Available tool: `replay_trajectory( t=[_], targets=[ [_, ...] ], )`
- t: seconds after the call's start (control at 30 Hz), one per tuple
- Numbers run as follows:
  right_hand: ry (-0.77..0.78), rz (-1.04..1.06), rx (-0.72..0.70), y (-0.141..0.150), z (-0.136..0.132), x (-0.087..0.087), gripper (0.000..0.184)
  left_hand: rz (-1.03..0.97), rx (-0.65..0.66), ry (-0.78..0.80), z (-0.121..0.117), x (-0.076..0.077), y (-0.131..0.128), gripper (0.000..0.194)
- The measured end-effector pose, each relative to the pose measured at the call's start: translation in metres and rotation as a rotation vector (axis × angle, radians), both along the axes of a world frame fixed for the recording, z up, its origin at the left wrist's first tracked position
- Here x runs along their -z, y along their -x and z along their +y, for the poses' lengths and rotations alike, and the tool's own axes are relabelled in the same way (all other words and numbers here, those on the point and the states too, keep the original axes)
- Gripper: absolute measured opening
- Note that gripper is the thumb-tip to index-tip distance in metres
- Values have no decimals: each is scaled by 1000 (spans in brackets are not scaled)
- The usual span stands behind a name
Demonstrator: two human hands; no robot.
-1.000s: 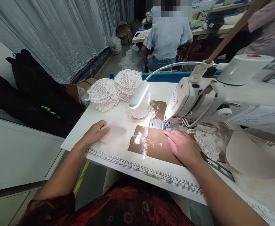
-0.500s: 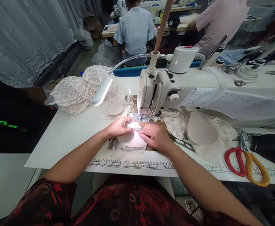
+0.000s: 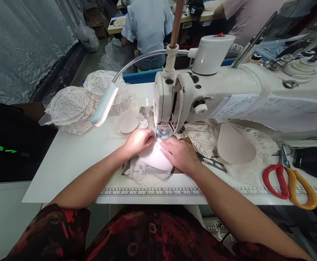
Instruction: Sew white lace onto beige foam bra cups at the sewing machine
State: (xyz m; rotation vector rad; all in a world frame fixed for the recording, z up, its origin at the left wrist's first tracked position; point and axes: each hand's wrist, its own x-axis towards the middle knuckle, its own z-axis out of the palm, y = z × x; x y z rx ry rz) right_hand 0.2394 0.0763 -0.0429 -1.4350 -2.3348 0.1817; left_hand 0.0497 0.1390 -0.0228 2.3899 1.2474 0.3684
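Observation:
A pale bra cup [image 3: 155,157] with lace [image 3: 144,174] along its lower side lies in front of the sewing machine's needle area [image 3: 162,132]. My left hand [image 3: 139,142] pinches its upper left edge between thumb and fingers. On the opposite side, my right hand [image 3: 180,154] grips the upper right edge, fingers bent over the fabric near the presser foot. The cup's top edge is partly covered by my fingers. Beneath the piece, a brown plate [image 3: 178,170] shows at the right. The white sewing machine head [image 3: 169,98] rises just beyond both hands.
Stacked lace pieces [image 3: 71,108] and another cup [image 3: 129,121] are at the left. A lamp [image 3: 105,104] hangs above them. To the right are a larger cup [image 3: 236,145], lace, red-and-yellow scissors [image 3: 286,177] and a dark phone-like object [image 3: 313,163]. A co-worker [image 3: 149,29] sits beyond.
My left hand has brought the bra cup from the left to the needle area. My right hand has come onto it. In the last half second, the cup has shifted slightly; the view has turned right.

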Motion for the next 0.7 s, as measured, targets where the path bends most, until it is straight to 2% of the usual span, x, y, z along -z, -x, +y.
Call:
replay_trajectory(
  t=[0.1, 0.23, 0.33, 0.47, 0.7],
  targets=[
    [9, -95, -3, 1, 1, 0, 25, 37, -9, -153, -11, -7, -1, 20],
    [-15, -120, 2, 1, 1, 0, 27, 93, 235, -290, -30, -10, 0, 27],
    [-18, -114, 11, 0, 1, 0, 26, 122, 292, -326, -35, -2, 1, 31],
    [13, -160, 37, 1, 2, -3, 25, 145, 300, -334, -27, 9, 5, 39],
    [42, -194, 119, 7, 5, -5, 26, 111, 386, -401, -7, 14, 10, 42]
  ],
)
